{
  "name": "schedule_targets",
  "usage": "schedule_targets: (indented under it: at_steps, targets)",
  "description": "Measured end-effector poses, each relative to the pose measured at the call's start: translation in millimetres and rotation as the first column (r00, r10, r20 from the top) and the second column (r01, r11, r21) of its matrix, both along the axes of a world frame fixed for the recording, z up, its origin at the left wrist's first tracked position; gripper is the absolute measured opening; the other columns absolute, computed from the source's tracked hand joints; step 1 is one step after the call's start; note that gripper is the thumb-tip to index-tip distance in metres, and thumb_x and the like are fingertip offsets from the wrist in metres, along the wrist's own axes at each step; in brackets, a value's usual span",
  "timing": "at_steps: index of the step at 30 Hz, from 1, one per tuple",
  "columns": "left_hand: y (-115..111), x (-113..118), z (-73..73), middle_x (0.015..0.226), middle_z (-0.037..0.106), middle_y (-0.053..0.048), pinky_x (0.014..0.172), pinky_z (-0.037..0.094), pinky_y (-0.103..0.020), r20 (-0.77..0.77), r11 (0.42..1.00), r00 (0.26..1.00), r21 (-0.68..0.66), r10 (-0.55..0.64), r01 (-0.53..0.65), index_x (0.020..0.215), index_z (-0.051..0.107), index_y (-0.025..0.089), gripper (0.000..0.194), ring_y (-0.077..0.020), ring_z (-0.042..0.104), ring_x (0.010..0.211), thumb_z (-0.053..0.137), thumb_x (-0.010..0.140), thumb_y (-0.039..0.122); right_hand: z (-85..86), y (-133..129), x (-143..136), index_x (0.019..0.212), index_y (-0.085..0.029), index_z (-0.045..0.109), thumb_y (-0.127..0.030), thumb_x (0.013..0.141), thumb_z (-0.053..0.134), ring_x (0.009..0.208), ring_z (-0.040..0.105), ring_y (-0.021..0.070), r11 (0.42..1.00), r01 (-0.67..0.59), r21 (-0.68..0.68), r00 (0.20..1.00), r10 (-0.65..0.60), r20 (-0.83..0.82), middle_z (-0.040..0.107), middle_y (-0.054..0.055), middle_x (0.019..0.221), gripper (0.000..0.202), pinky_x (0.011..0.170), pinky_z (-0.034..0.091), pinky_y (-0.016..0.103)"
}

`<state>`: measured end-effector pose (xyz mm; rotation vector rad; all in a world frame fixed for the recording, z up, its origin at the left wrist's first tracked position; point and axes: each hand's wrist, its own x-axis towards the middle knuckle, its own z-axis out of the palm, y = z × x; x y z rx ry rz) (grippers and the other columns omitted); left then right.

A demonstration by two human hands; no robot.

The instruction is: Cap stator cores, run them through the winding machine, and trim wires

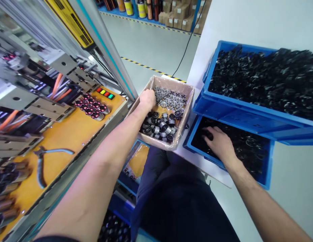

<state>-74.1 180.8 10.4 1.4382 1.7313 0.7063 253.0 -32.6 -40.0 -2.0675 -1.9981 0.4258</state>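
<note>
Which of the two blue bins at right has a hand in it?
The lower bin, partly hidden by the upper bin: the right hand reaches among its black parts; no hand touches the upper.

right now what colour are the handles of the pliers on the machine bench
The handles of the pliers are light blue, best seen in the head view.

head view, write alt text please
Left hand at a plastic-lined brown box of silvery metal rings; right hand in a blue plastic bin of small black parts. Blue-handled metal pliers lie on an orange machine bench at left.
</note>
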Motion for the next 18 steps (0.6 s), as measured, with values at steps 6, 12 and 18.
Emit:
schedule_targets:
  at_steps: [6, 12, 18]
  targets:
    - [7, -2, 16.6, 0.096, 0.076, -0.010, 0.133, 0.046, -0.049, -0.257, 0.999, 0.966, 0.008, 0.040, -0.039, 0.078, 0.066, 0.014, 0.031, -0.0377, 0.066, 0.144, 0.092, 0.077, -0.003, 2.7, 2, -1, 0.113, -0.026, 0.085, -0.033, 0.096, 0.070, 0.088, 0.077, 0.0299, 1.000, 0.020, 0.007, 0.999, -0.020, -0.040, 0.079, 0.010, 0.109, 0.023, 0.071, 0.053, 0.041]
    - [-24, -18, 34.9, 0.103, 0.079, -0.007, 0.118, 0.059, -0.041, 0.014, 0.993, 0.999, 0.116, 0.034, -0.035, 0.091, 0.072, 0.014, 0.017, -0.0263, 0.076, 0.121, 0.087, 0.085, 0.015, 7.9, -1, -1, 0.124, -0.030, 0.087, -0.034, 0.094, 0.071, 0.098, 0.080, 0.0320, 0.997, 0.066, 0.034, 0.989, -0.061, -0.136, 0.085, 0.007, 0.111, 0.034, 0.078, 0.054, 0.043]
    - [-123, 5, 40.7, 0.102, 0.079, -0.006, 0.060, 0.057, -0.020, 0.847, 0.982, 0.503, -0.191, 0.171, -0.013, 0.099, 0.066, 0.017, 0.019, -0.0137, 0.075, 0.081, 0.060, 0.083, 0.010, 7.1, -2, 4, 0.118, -0.028, 0.090, -0.041, 0.086, 0.083, 0.093, 0.082, 0.0303, 0.991, 0.135, 0.025, 0.960, -0.124, -0.253, 0.086, 0.005, 0.099, 0.034, 0.086, 0.061, 0.044]
